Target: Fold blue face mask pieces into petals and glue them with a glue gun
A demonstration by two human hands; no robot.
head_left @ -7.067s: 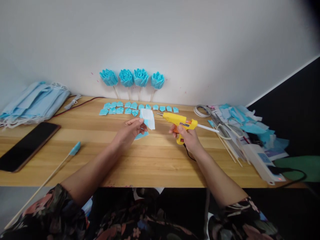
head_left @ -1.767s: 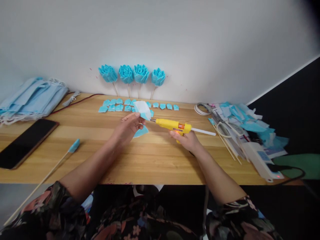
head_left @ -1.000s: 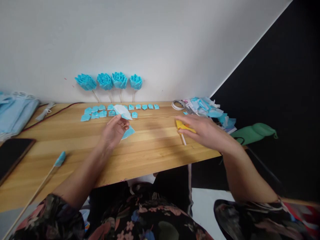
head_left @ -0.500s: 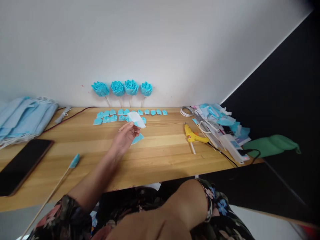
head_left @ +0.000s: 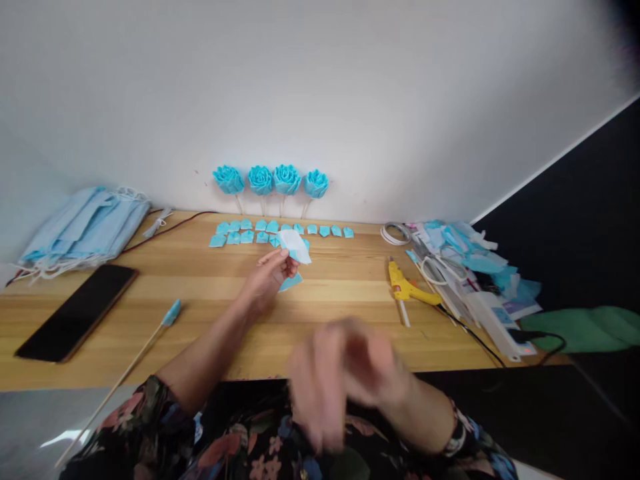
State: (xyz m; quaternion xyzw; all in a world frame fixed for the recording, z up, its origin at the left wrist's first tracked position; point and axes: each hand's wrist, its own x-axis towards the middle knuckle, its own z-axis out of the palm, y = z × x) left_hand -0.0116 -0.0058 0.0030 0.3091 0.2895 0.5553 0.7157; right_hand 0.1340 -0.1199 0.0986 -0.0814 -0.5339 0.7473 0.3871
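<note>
Between the thumb and fingers of my left hand point(head_left: 273, 277) is a thin fabric piece point(head_left: 295, 245), white on the face I see with blue showing at its edge. Under that hand, a blue fabric piece point(head_left: 291, 283) lies on the table point(head_left: 345, 293). My right hand point(head_left: 345, 377) hangs in front of the table's near edge, smeared by motion, so its fingers are hard to read. Beyond the left hand, small folded blue petals point(head_left: 262, 237) lie in two rows. A wooden stick with a blue wrapped tip point(head_left: 172, 312) rests at the left, sticking out over the near edge.
Several blue fabric flowers point(head_left: 287, 179) on sticks lean against the wall. A mask stack point(head_left: 90, 227) and a phone point(head_left: 75, 313) lie left. To the right are a yellow glue gun point(head_left: 404, 285), a tape roll point(head_left: 395, 233), scissors point(head_left: 434, 271), fabric scraps point(head_left: 465, 247) and a power strip point(head_left: 495, 327).
My right hand has risen from my lap toward the table edge. My left hand keeps the fabric piece in nearly the same place. The view has shifted left.
</note>
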